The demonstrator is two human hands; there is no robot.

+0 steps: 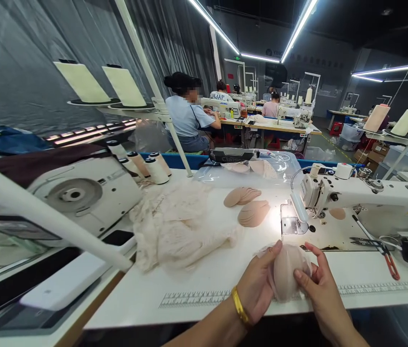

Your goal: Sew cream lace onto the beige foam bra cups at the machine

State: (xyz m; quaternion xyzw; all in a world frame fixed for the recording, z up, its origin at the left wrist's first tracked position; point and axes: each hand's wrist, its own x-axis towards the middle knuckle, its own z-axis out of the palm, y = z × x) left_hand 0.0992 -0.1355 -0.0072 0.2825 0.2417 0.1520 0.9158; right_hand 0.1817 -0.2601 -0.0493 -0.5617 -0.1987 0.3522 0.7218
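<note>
Between my hands is a beige bra cup (288, 274), rounded side up, with thin sheer fabric around its edge. My left hand (259, 279) grips its left side, thumb along the top edge and a gold bangle on the wrist. On the right side, my right hand (318, 279) pinches the cup with the thumb on its face; the index finger is raised. Just beyond the cup stands a white sewing machine (363, 193), its lamp lighting the needle plate (294, 225). Two fanned stacks of beige fabric pieces (253, 213) lie left of the needle.
Cream lace fabric (185, 236) is heaped on the left of the table. Red-handled scissors (388, 260) rest at the right. Thread cones (156, 168) and a clear plastic bin (204, 172) stand at the back. A co-worker (189, 115) sits beyond at another machine.
</note>
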